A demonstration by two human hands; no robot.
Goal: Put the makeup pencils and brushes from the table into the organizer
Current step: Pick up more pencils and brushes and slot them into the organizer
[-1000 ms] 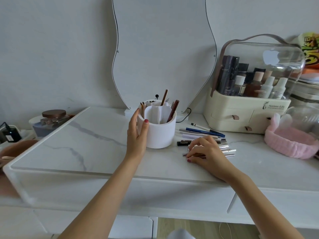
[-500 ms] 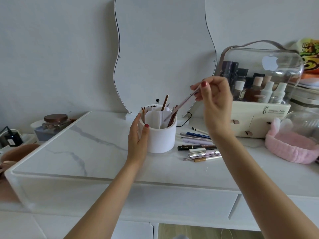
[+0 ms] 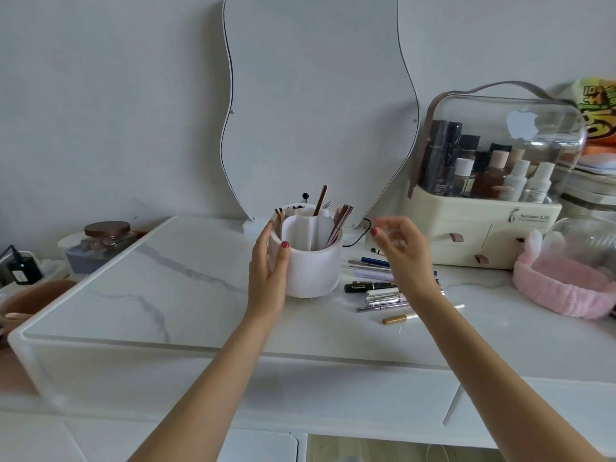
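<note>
Centre of the frame: left hand (image 3: 268, 278) cupped against the side of the white organizer (image 3: 308, 258) on the marble counter (image 3: 140, 295), thumb curled over the rim, grip wrapped on the pot to steady it. Just right of it, right hand (image 3: 401, 258) blurred in mid-air, grip apart and holding nothing, fingers loosely bent above the pile. Half a second ago the same hand pinching a slim pencil over the pot; now that pencil gone from the fingers and apparently standing among the brown-handled brushes (image 3: 340, 225) in the right-hand compartment. One more item stowed, then, and the hand seemingly heading back down for another. Still lying flat on the counter right of the pot: a cluster of makeup pencils and tubes (image 3: 373, 288), among them a black-barrelled one, a blue one partly hidden behind the wrist, and a gold-tipped one (image 3: 398, 319) nearest the front edge. Much of the job therefore left to do. At the right of the frame, a cream cosmetics case (image 3: 483, 228) with a clear dome, and a pink headband (image 3: 563, 288); behind, a wavy mirror (image 3: 320, 105).
</note>
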